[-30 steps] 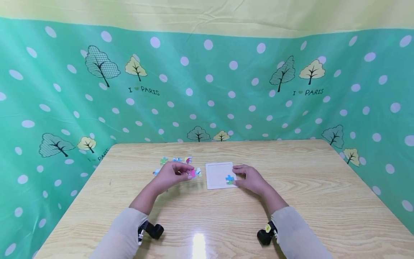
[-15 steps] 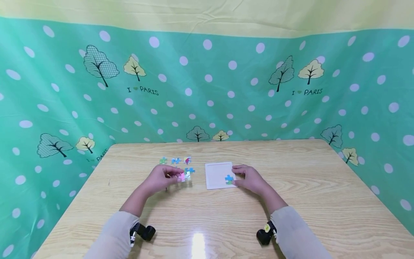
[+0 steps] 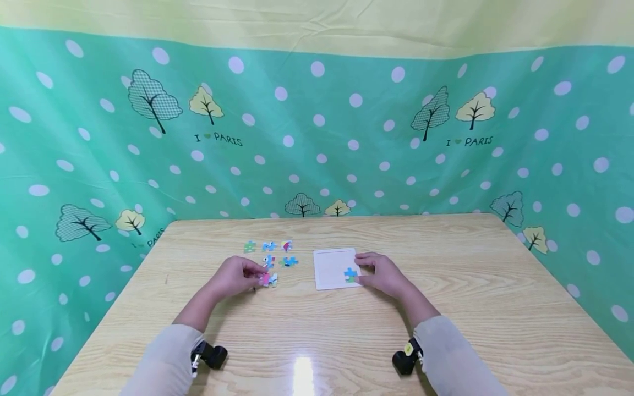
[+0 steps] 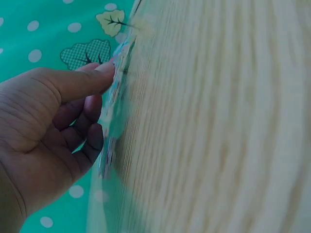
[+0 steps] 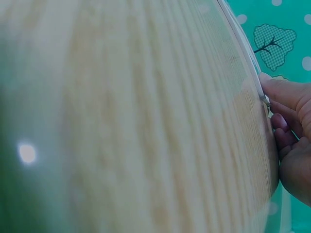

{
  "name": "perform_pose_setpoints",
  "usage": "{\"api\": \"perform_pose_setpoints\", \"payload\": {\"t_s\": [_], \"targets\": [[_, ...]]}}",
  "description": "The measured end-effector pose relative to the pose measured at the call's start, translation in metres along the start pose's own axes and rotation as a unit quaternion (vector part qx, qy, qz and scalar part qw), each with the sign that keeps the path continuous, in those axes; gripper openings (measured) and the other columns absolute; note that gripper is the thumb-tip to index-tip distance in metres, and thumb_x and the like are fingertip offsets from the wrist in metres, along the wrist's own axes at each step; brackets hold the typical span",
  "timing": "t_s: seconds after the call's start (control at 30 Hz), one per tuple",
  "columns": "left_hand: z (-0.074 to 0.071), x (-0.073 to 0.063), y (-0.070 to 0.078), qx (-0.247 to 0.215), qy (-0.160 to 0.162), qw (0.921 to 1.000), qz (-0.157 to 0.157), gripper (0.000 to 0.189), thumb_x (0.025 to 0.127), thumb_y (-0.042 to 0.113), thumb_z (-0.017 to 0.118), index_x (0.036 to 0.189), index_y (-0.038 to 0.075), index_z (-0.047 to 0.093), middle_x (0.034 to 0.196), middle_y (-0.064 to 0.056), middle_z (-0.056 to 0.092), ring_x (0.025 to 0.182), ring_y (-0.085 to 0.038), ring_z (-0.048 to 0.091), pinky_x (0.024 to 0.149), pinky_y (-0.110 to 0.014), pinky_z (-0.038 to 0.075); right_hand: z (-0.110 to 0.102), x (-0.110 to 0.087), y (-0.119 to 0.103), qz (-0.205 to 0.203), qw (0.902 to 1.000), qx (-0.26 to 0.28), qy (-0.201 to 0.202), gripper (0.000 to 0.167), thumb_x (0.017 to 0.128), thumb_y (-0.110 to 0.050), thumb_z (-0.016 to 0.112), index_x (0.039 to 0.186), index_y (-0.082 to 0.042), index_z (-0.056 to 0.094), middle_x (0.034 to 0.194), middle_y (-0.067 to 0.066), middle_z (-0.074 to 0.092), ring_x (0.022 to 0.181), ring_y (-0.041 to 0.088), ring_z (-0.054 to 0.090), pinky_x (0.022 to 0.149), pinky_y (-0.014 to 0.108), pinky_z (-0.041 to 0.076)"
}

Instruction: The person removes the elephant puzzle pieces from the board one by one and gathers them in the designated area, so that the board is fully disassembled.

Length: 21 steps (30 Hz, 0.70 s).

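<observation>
In the head view my left hand (image 3: 236, 278) is low over the table's left part, thumb and fingertips pinching a pink and white jigsaw puzzle piece (image 3: 273, 280) at its left end. The left wrist view shows this hand (image 4: 51, 111) edge-on, its thumb at the tabletop and the other fingers curled; the piece is hard to make out there. My right hand (image 3: 383, 274) grips the right edge of a white square puzzle tray (image 3: 329, 269). A blue and green puzzle piece (image 3: 350, 274) lies in the tray's lower right corner. In the right wrist view the right hand (image 5: 294, 116) pinches the tray's edge.
Behind the left hand lie several loose pieces: a green one (image 3: 250, 246), a blue one (image 3: 269, 246), a red and yellow one (image 3: 287, 245), and two more blue ones. A wooden table (image 3: 446, 264) carries everything. A green dotted curtain (image 3: 356, 132) hangs behind.
My left hand has moved left and toward me with the pink piece, down to the table, uncovering blue pieces behind it. My right hand stays on the tray.
</observation>
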<state>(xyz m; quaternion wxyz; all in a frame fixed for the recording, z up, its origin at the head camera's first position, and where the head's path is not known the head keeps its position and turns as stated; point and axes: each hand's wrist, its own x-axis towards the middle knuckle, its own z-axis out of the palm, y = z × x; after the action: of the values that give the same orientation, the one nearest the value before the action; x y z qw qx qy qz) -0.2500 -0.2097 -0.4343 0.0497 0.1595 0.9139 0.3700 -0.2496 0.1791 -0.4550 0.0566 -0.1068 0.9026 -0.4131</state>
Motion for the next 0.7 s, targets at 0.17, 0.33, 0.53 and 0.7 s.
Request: {"api": "perform_pose_setpoints", "payload": {"t_s": [0.17, 0.33, 0.53, 0.7], "targets": [[-0.003, -0.0018, -0.0046, 0.035, -0.001, 0.9992, 0.019, 0.013, 0.087, -0.001, 0.08, 0.099, 0.005, 0.082, 0.093, -0.002, 0.077, 0.081, -0.012, 0.063, 0.07, -0.026, 0.054, -0.0003, -0.0007, -0.0003, 0.0, 1.0, 0.001, -0.001, 0.049, 0.092, -0.009, 0.079, 0.137, 0.002, 0.064, 0.151, 0.015, 0.054, 0.146, 0.041, 0.039, 0.119, 0.054, 0.03], [-0.004, -0.0019, -0.0051, 0.049, -0.004, 0.9987, 0.012, 0.014, 0.085, 0.0, 0.082, 0.097, 0.006, 0.082, 0.091, 0.0, 0.075, 0.079, -0.013, 0.06, 0.069, -0.026, 0.053, -0.0001, -0.0009, -0.0006, 0.002, 1.0, -0.001, 0.002, 0.049, 0.092, -0.009, 0.079, 0.137, 0.002, 0.064, 0.152, 0.014, 0.053, 0.146, 0.041, 0.038, 0.12, 0.054, 0.03], [-0.0056, -0.0023, -0.0047, 0.046, -0.004, 0.9989, 0.002, 0.017, 0.083, 0.002, 0.084, 0.099, 0.006, 0.082, 0.091, 0.001, 0.073, 0.08, -0.013, 0.061, 0.07, -0.027, 0.053, 0.0007, -0.0012, -0.0005, 0.003, 1.0, 0.0, 0.001, 0.048, 0.093, -0.008, 0.079, 0.137, 0.002, 0.064, 0.152, 0.014, 0.053, 0.147, 0.039, 0.037, 0.12, 0.052, 0.03], [-0.0072, -0.0024, -0.0027, 0.012, -0.002, 0.9998, -0.015, 0.023, 0.083, 0.007, 0.086, 0.106, 0.006, 0.081, 0.092, 0.001, 0.072, 0.082, -0.016, 0.06, 0.068, -0.028, 0.053, 0.0004, -0.0017, -0.001, 0.003, 1.0, -0.002, 0.001, 0.048, 0.093, -0.008, 0.078, 0.138, 0.001, 0.064, 0.152, 0.014, 0.053, 0.147, 0.04, 0.037, 0.12, 0.053, 0.029]]}}
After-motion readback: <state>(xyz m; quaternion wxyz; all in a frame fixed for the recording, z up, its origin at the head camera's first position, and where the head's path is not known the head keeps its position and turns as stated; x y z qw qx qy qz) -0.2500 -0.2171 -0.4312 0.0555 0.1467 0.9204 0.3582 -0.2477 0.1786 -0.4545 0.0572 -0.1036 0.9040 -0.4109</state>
